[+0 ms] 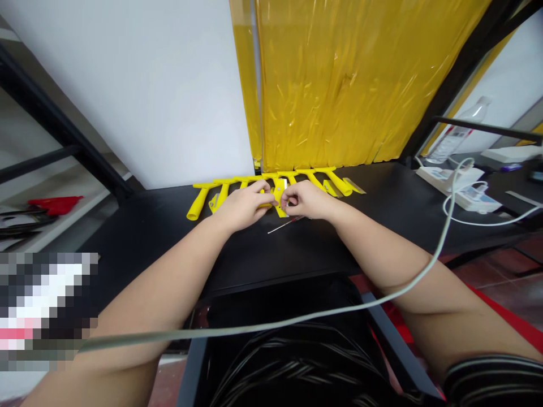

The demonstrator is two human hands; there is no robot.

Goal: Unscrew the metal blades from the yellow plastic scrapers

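Observation:
My left hand [247,204] is closed, thumb and fingers at the left edge of a yellow scraper head [279,199] with a silvery blade along its upper right side. At its right edge, my right hand [311,199] has its fingertips pinched together; whatever lies between them is too small to make out. Below the right hand lies a thin screwdriver [280,227], its shaft pointing left and its handle partly hidden. Behind both hands runs a row of several yellow T-shaped scraper handles [198,204], with their round tube ends toward me.
Loose blades [354,186] lie at the row's right end. A white power strip [460,189] and a plastic bottle [458,131] stand on the right of the black table [250,254]. A pale cable [271,326] crosses in front of my arms. Yellow film [352,85] hangs behind.

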